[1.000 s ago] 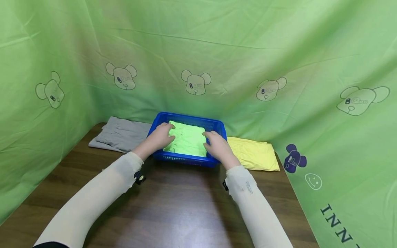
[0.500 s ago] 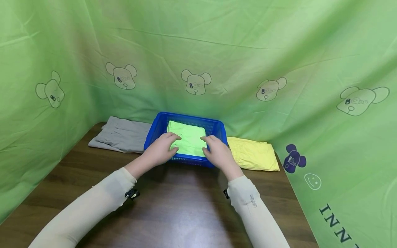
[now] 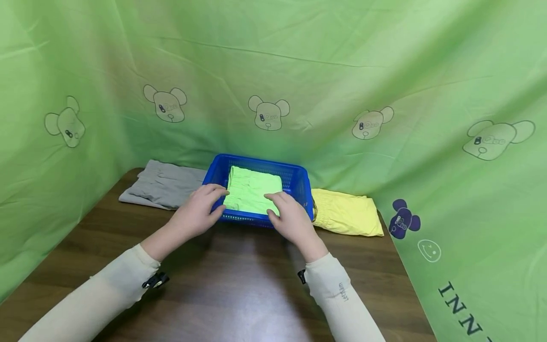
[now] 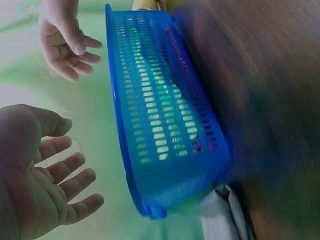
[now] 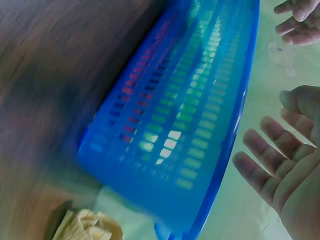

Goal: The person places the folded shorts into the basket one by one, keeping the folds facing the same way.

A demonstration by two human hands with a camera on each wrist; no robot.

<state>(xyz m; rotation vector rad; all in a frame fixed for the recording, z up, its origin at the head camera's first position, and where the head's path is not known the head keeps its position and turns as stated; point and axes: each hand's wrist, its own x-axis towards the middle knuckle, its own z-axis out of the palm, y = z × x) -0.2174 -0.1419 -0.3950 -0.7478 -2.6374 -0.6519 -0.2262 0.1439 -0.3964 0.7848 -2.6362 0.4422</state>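
Note:
A folded lime-green garment (image 3: 254, 189) with a gathered band lies inside the blue plastic basket (image 3: 273, 166). My left hand (image 3: 198, 209) hovers over the basket's front left corner, its fingers spread and holding nothing. Over the basket's front right part is my right hand (image 3: 292, 218), also holding nothing, fingers loosely bent. Both wrist views show each hand apart from the basket's rim. Through the holes of the basket wall (image 4: 160, 110) some green and red shows; what the red belongs to is hidden.
A folded grey garment (image 3: 166, 185) lies left of the basket. A folded yellow garment (image 3: 348, 213) lies to its right. All stand on a brown wooden table (image 3: 239, 285). A green curtain (image 3: 273, 57) printed with bear heads hangs behind and at both sides.
My hands have come away from the green garment and back toward the front. The left hand has also moved left. The green garment stays in the basket.

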